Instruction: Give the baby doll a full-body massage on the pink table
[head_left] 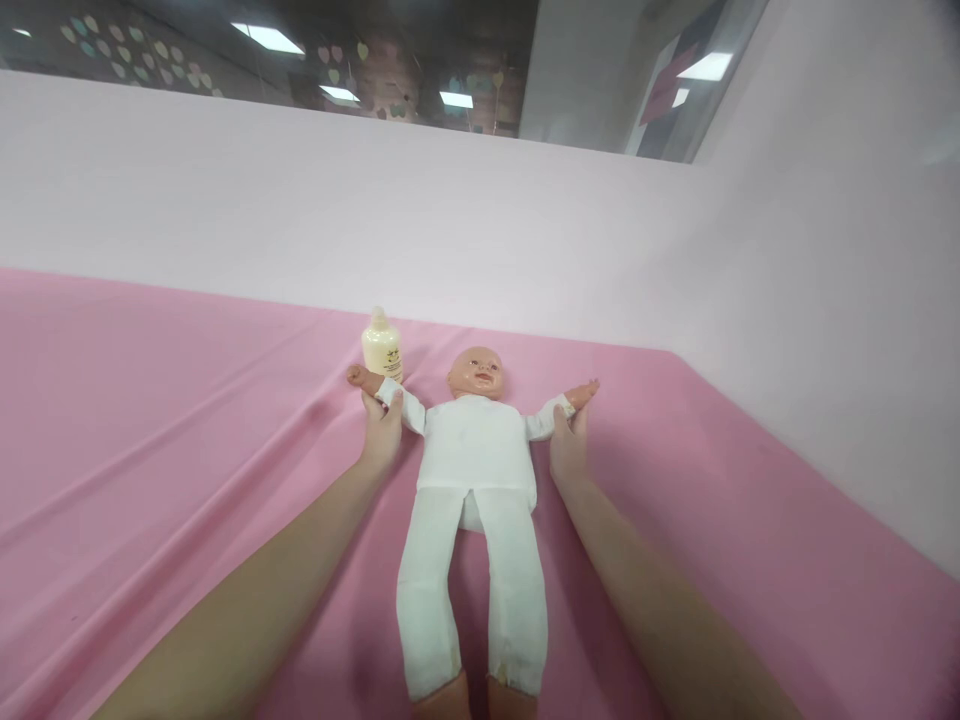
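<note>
A baby doll (476, 445) with a white cloth body and a bare plastic head lies on its back, legs toward me. Its two arms are spread out to the sides and slightly raised. My left hand (383, 428) is closed around the doll's forearm on the left, thumb on top near the wrist. On the other side, my right hand (570, 445) grips the opposite forearm the same way. Both hands' fingers are partly hidden beneath the doll's arms. Just behind the left-side doll arm stands a cream-coloured bottle (381, 345) with dark print, its lower part partly covered.
A pink sheet (187, 420) with long creases on the left covers the surface under the doll. White wall (337, 210) borders it at the back and the right. Above the back wall, a window (420, 60) shows ceiling lights and heart-shaped decorations.
</note>
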